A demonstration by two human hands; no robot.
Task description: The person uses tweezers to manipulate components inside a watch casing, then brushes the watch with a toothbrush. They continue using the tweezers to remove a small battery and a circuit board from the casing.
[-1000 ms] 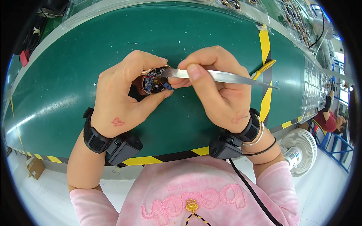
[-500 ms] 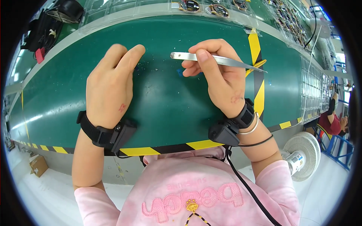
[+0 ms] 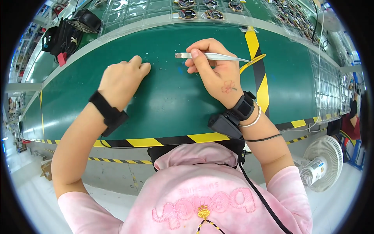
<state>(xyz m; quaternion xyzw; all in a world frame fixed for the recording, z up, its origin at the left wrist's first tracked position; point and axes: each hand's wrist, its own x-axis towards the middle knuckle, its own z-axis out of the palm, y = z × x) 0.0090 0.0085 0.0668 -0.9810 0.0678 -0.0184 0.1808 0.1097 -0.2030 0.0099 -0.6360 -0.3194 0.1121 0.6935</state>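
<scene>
Hands parted now, well clear of each other since the first frame, and the round device they were working over no longer shows between them! Left hand (image 3: 121,80), palm down and loosely curled over the green mat (image 3: 167,97); whether its hidden fingers hold anything, nobody can tell. Right hand (image 3: 218,72), thumb and fingers pinched firmly on silver tweezers (image 3: 222,57), long axis running crosswise: blunt end towards the left hand, thin end out past the right knuckles, apparently just over a yellow tool (image 3: 258,57). Farther on, straight ahead between the hands but nearer the right, round watch-like units (image 3: 187,15) sit in clear trays (image 3: 132,11).
</scene>
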